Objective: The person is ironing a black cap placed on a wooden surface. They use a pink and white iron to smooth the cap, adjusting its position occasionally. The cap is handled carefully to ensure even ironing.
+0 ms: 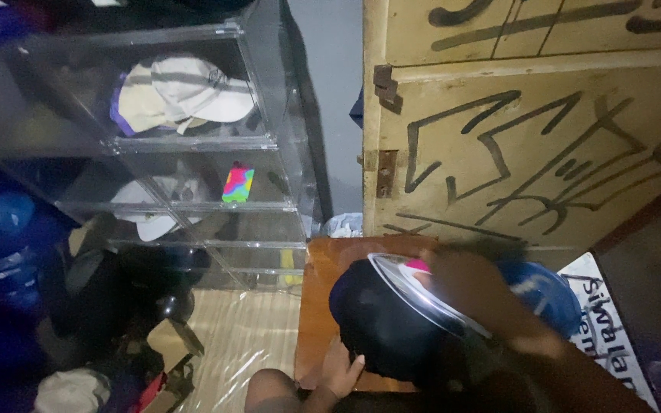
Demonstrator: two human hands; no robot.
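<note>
Down at six o'clock, two hands are at work on one dark cap [380, 329], which sits on a small orange-brown table [317, 306] just in front of the person. The left hand [340, 369] cups the cap's lower edge from below, fingers curled against the fabric, while the right hand [472, 287] (blurred) lies across the top at about three o'clock, closed over a clear plastic cover [415, 294] that leans over the cap's crown. One blue cap [548, 294] peeks out just behind that wrist. A bare knee [269, 391] shows at the bottom edge. At nine o'clock a heap of dark bags and clothes [32, 306] crowds the floor beside a mat under plastic sheeting [246, 336]. Farther off, at eleven o'clock, stands one clear stacked case [269, 115]: two pale caps [185, 92] overlap in its top box, one more pale cap [154, 206] lies in the box below, and a small multicoloured item [238, 184] sits beside that. At one o'clock, a cream wooden door [529, 138] with black painted marks closes off the far side.
</note>
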